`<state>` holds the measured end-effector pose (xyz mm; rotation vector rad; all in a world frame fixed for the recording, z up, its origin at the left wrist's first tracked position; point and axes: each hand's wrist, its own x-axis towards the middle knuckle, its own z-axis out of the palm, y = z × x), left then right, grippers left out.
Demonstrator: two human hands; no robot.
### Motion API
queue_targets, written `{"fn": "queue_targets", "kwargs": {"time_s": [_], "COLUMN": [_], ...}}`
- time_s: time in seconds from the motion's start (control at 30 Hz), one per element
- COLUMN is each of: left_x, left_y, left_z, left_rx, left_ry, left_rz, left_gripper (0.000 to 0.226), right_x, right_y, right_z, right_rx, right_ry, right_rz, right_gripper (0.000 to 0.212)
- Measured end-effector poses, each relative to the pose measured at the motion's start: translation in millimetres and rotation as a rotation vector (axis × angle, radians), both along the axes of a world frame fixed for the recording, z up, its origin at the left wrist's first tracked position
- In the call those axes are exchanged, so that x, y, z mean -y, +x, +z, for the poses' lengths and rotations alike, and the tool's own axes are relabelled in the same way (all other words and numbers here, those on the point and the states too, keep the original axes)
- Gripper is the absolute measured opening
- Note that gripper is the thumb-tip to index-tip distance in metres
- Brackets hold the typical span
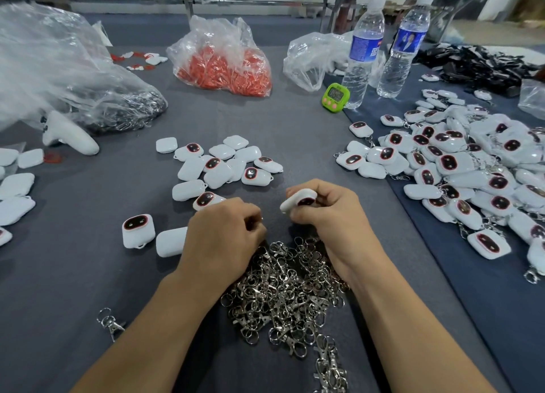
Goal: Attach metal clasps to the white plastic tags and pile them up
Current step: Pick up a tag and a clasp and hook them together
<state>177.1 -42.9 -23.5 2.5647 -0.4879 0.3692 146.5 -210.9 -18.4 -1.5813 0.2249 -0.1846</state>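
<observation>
I'm gripping a white tag (pixel 296 201) in my right hand (pixel 330 212) and pinching what seems a clasp (pixel 261 217) in my left hand (pixel 224 233). Next, I'm hooking it through the tag's loop.

The left hand (pixel 224 233) curls its fingers (pixel 250 215) under, hiding whatever they pinch. The right hand (pixel 321 212) covers one end of the white plastic tag with a dark, red-rimmed face (pixel 298 201). Digits on the green timer (pixel 335 96) are too small to read. The heap of silver metal clasps (pixel 283 298) lies partly under both wrists and is cut off at the bottom edge.
</observation>
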Motion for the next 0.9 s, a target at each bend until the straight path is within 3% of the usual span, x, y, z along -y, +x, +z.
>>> {"fn": "queue_targets", "kwargs": {"time_s": [0.17,0.37,0.63,0.9], "left_x": [-2.7,-3.9,-4.0,-3.3], "left_y": [3.1,4.5,2.4,1.6], "left_z": [1.0,-0.4,-0.7,-0.8], "left_rx": [-0.113,-0.179,-0.171,-0.119], "left_ry": [-0.142,-0.172,-0.179,-0.171], "left_rz": [-0.152,-0.232,-0.217,-0.195], "left_gripper": [0.007,0.013,0.022,0.013], "right_x": [-1.2,-4.9,-6.6,-4.7], "right_y": [4.4,4.3,4.7,6.2], "right_z": [-6.6,-6.3,-3.1,-1.3], "right_rx": [0.011,0.019,0.019,-0.006], "right_ry": [-0.319,-0.484,-0.533,-0.503], "right_rz": [-0.135,-0.050,-0.002,-0.008], "right_gripper": [0.012,0.020,0.017,0.020]}}
